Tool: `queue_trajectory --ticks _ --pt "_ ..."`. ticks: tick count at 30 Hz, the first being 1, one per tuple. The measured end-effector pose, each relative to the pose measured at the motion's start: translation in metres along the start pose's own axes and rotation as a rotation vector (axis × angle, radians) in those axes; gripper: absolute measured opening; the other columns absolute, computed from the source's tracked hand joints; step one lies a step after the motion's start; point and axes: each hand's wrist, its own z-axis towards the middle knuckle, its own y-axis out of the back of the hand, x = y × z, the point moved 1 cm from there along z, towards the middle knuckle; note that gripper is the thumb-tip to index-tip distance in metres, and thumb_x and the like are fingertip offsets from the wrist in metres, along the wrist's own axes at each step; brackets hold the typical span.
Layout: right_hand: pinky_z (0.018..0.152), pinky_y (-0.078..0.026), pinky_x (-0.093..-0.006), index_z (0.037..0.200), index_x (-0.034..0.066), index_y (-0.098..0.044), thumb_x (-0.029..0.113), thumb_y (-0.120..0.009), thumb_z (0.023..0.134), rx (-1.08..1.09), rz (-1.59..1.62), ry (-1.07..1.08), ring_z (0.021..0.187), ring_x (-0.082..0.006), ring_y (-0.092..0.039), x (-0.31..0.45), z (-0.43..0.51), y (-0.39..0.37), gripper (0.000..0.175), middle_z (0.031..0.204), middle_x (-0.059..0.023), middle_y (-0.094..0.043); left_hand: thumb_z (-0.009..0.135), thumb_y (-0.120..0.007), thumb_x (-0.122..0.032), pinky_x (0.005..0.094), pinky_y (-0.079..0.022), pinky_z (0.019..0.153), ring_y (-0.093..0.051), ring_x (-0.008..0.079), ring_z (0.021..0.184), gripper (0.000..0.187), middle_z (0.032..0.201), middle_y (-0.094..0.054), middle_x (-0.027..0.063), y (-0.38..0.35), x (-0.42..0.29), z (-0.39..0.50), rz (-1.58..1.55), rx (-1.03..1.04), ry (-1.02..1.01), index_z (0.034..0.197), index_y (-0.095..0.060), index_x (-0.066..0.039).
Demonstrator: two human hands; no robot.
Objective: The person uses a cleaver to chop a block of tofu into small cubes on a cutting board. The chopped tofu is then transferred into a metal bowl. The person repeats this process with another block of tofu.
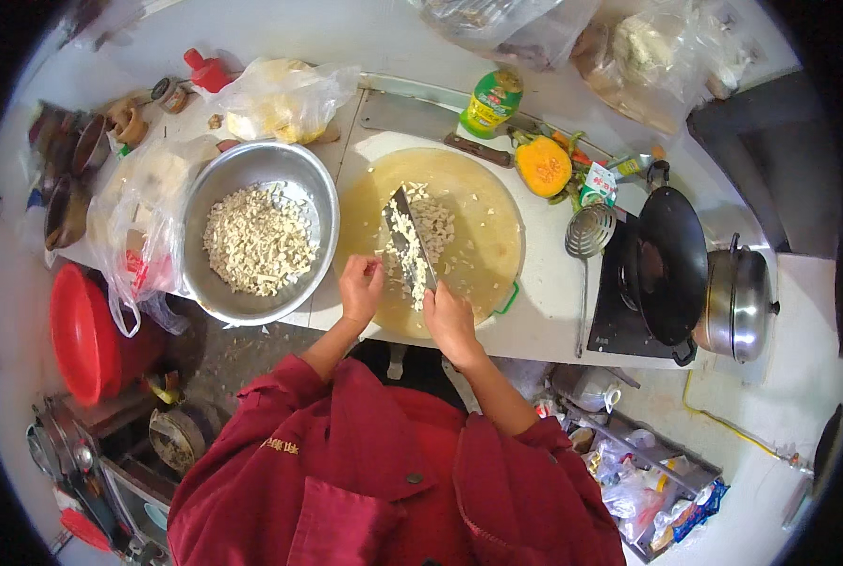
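My right hand (451,322) grips the handle of a cleaver (411,240), whose broad blade stands over a round chopping board (488,233). Pale chopped pieces cling to the blade's left side, and more chopped pieces (435,223) lie on the board to its right. Near the board's left front edge is my left hand (362,286), its fingers curled; whether it holds anything is unclear. To the left of the board, a large steel bowl (327,233) holds a heap of pale chopped pieces (258,240).
Behind the board lie another cleaver (478,150), a green bottle (492,102) and a cut pumpkin (543,166). At right are a slotted ladle (590,230), a black wok (669,265) and a steel pot (743,304). Plastic bags (138,205) crowd the left; a red basin (85,336) sits lower.
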Motion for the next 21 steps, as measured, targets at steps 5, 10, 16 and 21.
queue_trajectory --ticks 5,10,16,21 --pt "0.069 -0.050 -0.0567 0.100 -0.0030 -0.060 0.023 -0.055 0.097 0.006 -0.086 -0.054 0.071 -0.0479 -0.065 0.006 0.006 -0.024 0.026 0.072 -0.0266 -0.065 0.086 -0.067 0.001 0.0312 -0.052 0.066 -0.065 0.0210 0.072 0.008 0.085 -0.062 0.0113 0.004 0.009 -0.012 0.017 0.041 0.017 0.093 -0.067 -0.001" --pt "0.064 -0.051 -0.0565 0.101 -0.0028 -0.058 0.020 -0.056 0.097 -0.040 0.055 -0.059 0.069 -0.0470 -0.066 0.012 0.004 -0.014 0.023 0.071 -0.0261 -0.066 0.086 -0.067 0.000 0.0313 -0.052 0.066 -0.065 0.0206 0.072 0.007 0.085 -0.062 0.0114 0.007 0.007 -0.015 -0.027 0.043 0.019 0.093 -0.067 0.000" --pt "0.064 -0.053 -0.0546 0.112 -0.0061 -0.053 0.020 -0.054 0.097 0.023 -0.097 -0.026 0.071 -0.0453 -0.068 0.008 0.008 -0.038 0.030 0.074 -0.0255 -0.067 0.087 -0.068 -0.002 0.0321 -0.053 0.068 -0.065 0.0217 0.074 0.007 0.085 -0.063 0.0122 0.006 0.004 -0.013 -0.028 0.108 0.027 0.093 -0.067 0.000" --pt "0.064 -0.051 -0.0540 0.104 -0.0026 -0.057 0.024 -0.054 0.098 -0.105 0.112 0.000 0.071 -0.0461 -0.066 -0.011 0.008 -0.018 0.027 0.075 -0.0262 -0.066 0.088 -0.066 -0.002 0.0337 -0.053 0.071 -0.066 0.0239 0.078 0.008 0.088 -0.063 0.0132 0.002 -0.003 -0.004 0.007 0.110 0.013 0.095 -0.066 0.000"
